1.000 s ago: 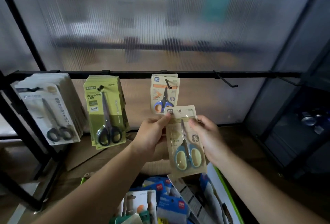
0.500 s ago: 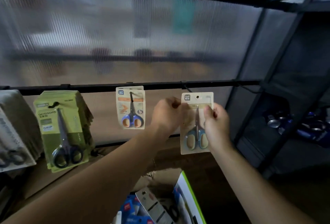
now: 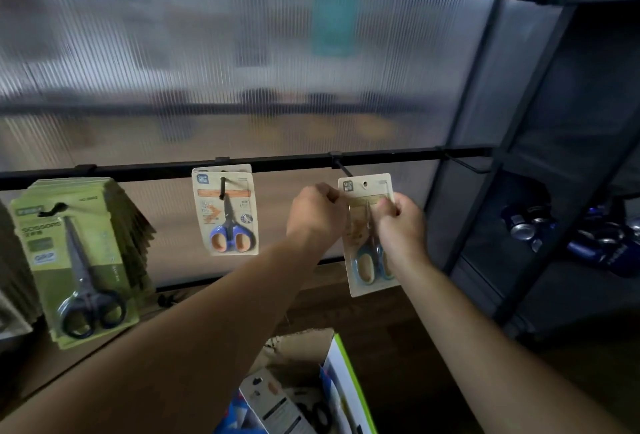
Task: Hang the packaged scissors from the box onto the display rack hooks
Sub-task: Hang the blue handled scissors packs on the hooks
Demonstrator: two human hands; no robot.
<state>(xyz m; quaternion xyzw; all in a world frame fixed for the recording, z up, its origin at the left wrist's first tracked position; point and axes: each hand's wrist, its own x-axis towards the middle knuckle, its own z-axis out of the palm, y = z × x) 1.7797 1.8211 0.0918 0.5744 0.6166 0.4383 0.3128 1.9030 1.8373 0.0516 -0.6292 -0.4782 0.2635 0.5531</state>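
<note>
- One black rail (image 3: 277,164) runs across the middle. Everything here is told from that rail.
- Two hands hold one tan scissors pack (image 3: 367,262) just under the rail, toward its right end.
- The left hand (image 3: 317,215) pinches the pack's left edge near the top, with its fingers curled.
- The right hand (image 3: 403,225) pinches the right edge, also with curled fingers.
- One bare hook (image 3: 342,168) sticks out of the rail, right at the pack's top left corner. The pack's round hole (image 3: 364,184) sits just right of that hook.
- A second bare hook (image 3: 467,165) is farther right on the rail.
- One blue-handled scissors pack (image 3: 225,212) hangs under the middle of the rail. The edge of a second card peeks out behind it.
- One thick stack of green scissors packs (image 3: 79,260) hangs under the left part of the rail. There are too many to count.
- One open cardboard box (image 3: 301,350) sits low under the rail, below the hands. More packs lie in it, but they are too blurry to count.
- Some shiny cans (image 3: 523,229) sit past the rail's right end. They are too dim to count.
</note>
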